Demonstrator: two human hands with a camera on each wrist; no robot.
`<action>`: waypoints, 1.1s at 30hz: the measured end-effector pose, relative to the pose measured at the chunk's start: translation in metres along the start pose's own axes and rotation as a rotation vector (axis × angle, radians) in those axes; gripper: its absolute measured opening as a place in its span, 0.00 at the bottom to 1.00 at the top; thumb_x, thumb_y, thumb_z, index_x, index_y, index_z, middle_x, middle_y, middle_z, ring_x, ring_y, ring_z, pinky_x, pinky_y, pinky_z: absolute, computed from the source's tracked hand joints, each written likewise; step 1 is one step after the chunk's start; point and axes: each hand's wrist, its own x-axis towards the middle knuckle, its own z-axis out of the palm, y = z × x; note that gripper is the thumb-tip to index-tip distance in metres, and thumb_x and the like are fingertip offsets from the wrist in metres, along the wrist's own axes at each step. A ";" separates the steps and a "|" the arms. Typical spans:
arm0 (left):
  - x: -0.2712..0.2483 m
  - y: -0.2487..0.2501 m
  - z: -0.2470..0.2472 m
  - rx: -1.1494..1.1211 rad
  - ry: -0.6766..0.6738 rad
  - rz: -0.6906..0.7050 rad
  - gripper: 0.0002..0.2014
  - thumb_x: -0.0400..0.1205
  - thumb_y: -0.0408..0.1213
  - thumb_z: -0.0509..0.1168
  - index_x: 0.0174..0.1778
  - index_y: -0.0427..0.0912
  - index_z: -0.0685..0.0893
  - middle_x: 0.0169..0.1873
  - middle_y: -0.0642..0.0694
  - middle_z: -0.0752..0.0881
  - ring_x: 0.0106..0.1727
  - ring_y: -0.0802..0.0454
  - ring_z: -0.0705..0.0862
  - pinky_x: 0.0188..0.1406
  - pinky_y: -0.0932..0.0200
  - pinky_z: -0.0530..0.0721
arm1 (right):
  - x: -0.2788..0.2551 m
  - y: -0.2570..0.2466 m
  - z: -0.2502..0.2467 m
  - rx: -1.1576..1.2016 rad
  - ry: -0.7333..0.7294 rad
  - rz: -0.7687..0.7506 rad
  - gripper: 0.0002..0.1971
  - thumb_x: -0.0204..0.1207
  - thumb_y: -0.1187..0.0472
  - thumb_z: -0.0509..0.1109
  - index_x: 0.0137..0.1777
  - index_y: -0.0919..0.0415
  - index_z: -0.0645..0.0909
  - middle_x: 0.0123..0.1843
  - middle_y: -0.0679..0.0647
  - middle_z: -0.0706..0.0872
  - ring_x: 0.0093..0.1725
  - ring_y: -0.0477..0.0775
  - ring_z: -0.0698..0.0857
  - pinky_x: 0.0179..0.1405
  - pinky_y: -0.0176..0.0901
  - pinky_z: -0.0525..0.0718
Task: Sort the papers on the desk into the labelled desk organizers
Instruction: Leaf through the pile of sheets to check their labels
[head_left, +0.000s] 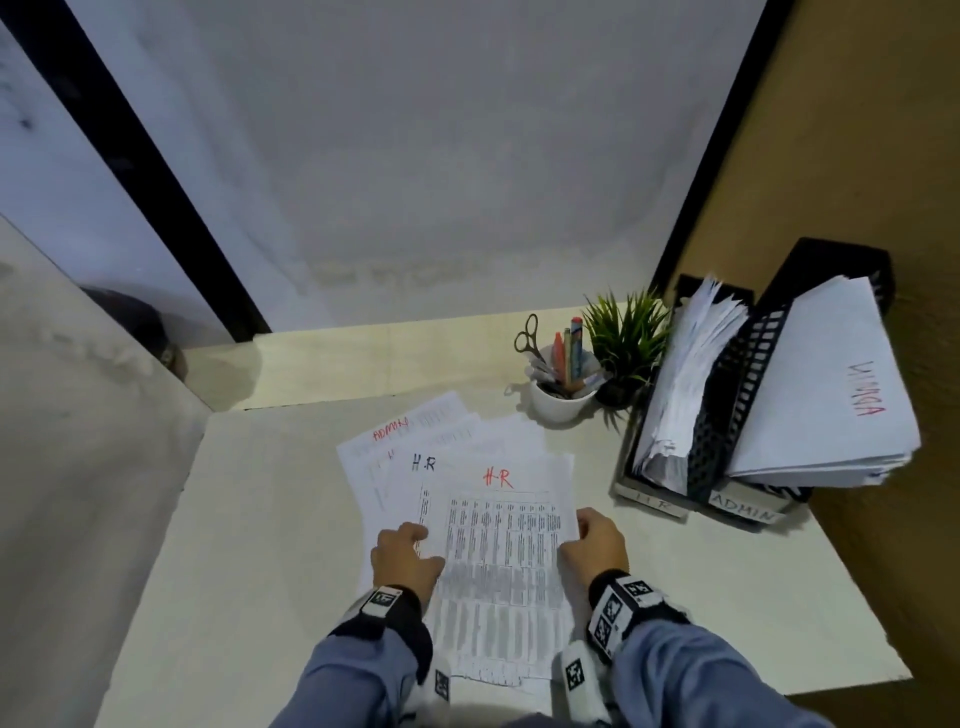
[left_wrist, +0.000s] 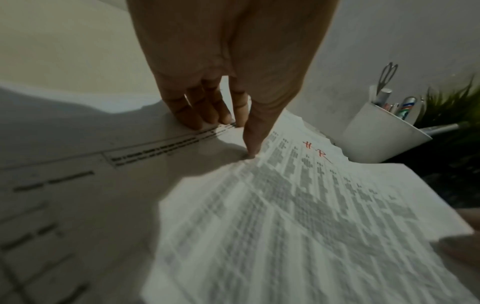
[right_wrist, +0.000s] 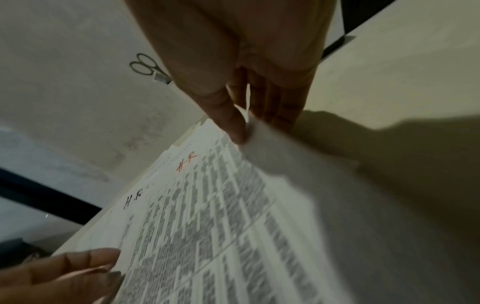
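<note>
Lifting top HR sheet (head_left: 506, 525), right hand (head_left: 595, 545) pinching its edge, left hand (head_left: 405, 558) flat; next into HR tray (head_left: 655, 503) at two o'clock.

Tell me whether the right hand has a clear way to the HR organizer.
Probably yes. The right hand pinches the red-marked HR sheet, and bare desk lies between it and the HR organizer, which sits on its own side.
</note>
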 end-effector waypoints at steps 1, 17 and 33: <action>-0.001 0.001 0.002 0.033 0.006 0.015 0.16 0.71 0.30 0.70 0.53 0.45 0.81 0.58 0.44 0.73 0.61 0.43 0.74 0.54 0.60 0.75 | 0.002 -0.001 0.000 -0.006 0.012 -0.023 0.13 0.68 0.74 0.65 0.48 0.59 0.83 0.45 0.56 0.86 0.42 0.57 0.85 0.41 0.40 0.82; 0.014 -0.005 -0.016 0.067 0.150 -0.187 0.39 0.68 0.44 0.79 0.70 0.37 0.67 0.66 0.36 0.73 0.66 0.34 0.74 0.60 0.41 0.77 | 0.008 0.019 -0.023 0.683 -0.116 0.195 0.23 0.63 0.88 0.53 0.15 0.67 0.76 0.42 0.69 0.85 0.37 0.65 0.81 0.20 0.40 0.81; 0.021 -0.013 -0.021 -0.489 0.161 -0.042 0.15 0.73 0.25 0.61 0.25 0.46 0.84 0.27 0.45 0.81 0.32 0.44 0.76 0.34 0.59 0.72 | 0.022 0.020 -0.010 0.625 -0.046 0.286 0.20 0.61 0.88 0.58 0.28 0.65 0.82 0.35 0.64 0.83 0.36 0.61 0.81 0.42 0.51 0.80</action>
